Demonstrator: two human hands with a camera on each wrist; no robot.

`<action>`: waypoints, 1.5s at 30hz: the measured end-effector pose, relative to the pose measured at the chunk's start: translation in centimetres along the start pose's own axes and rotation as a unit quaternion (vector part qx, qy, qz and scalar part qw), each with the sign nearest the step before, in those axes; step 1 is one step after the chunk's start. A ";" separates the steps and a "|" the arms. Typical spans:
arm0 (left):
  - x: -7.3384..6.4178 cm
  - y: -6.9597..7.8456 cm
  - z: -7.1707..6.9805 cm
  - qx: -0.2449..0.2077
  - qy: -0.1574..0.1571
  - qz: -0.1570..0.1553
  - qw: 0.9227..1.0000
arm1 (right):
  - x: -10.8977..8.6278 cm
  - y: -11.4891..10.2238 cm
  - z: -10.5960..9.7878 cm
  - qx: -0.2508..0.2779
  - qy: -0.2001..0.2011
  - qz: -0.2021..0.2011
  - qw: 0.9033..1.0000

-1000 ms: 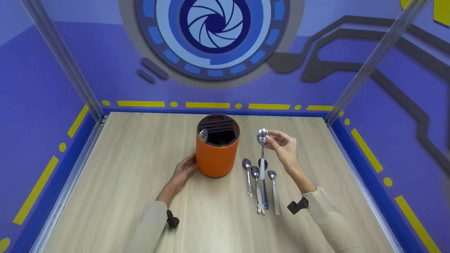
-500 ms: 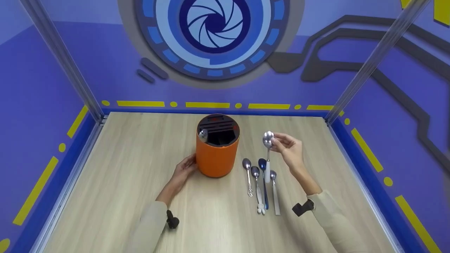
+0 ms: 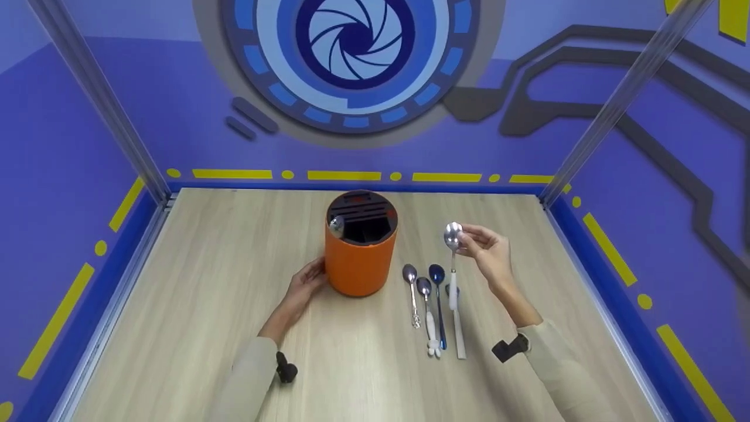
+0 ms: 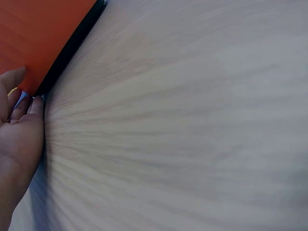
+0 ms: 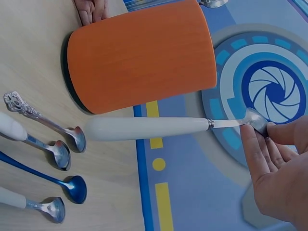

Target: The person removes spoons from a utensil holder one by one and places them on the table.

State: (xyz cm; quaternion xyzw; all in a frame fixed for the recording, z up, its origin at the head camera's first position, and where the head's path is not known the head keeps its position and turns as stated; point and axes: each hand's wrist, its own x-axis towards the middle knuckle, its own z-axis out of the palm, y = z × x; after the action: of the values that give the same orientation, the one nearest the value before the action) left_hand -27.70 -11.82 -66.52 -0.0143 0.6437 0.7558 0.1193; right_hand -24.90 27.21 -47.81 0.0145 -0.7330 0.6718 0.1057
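Note:
My right hand (image 3: 489, 255) pinches a white-handled spoon (image 3: 453, 290) by its metal bowl, to the right of the holder. The handle hangs down in the head view and stretches left across the right wrist view. My left hand (image 3: 302, 287) rests its fingers against the lower left side of an orange cylindrical utensil holder (image 3: 358, 269) with a black slotted top. In the left wrist view, the thumb (image 4: 14, 79) lies near the holder's base. The bowl of another spoon (image 3: 337, 225) shows at the holder's left rim.
On the wood-grain table (image 3: 222, 252), right of the holder, lie an ornate silver spoon (image 3: 413, 302), a spoon with a white bunny-shaped handle end (image 3: 432, 331), a blue spoon (image 3: 440, 313) and a pale-handled spoon (image 3: 460, 337). Blue panels (image 3: 363, 152) surround the table.
My right hand has carried the white-handled spoon to the right and slightly down, from over the blue spoon to over the pale-handled one. My left hand and the holder stay put.

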 end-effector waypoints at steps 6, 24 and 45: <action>-0.1 0.1 -0.1 0.001 0.000 0.003 1.000 | 0.0 0.3 -0.6 -0.004 0.008 0.022 1.000; -0.1 0.0 -0.1 -0.004 0.000 0.023 1.000 | 0.2 2.6 -2.6 -0.035 0.004 0.048 0.998; 0.0 -0.2 -0.1 -0.001 -0.012 0.012 1.000 | 1.0 7.9 -5.6 0.016 0.032 0.158 0.987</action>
State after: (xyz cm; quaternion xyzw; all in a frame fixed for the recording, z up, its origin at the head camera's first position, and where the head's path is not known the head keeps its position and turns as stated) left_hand -27.70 -11.91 -66.71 0.0020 0.6417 0.7578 0.1181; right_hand -26.42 33.61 -54.98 -0.1212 -0.7113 0.6921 0.0209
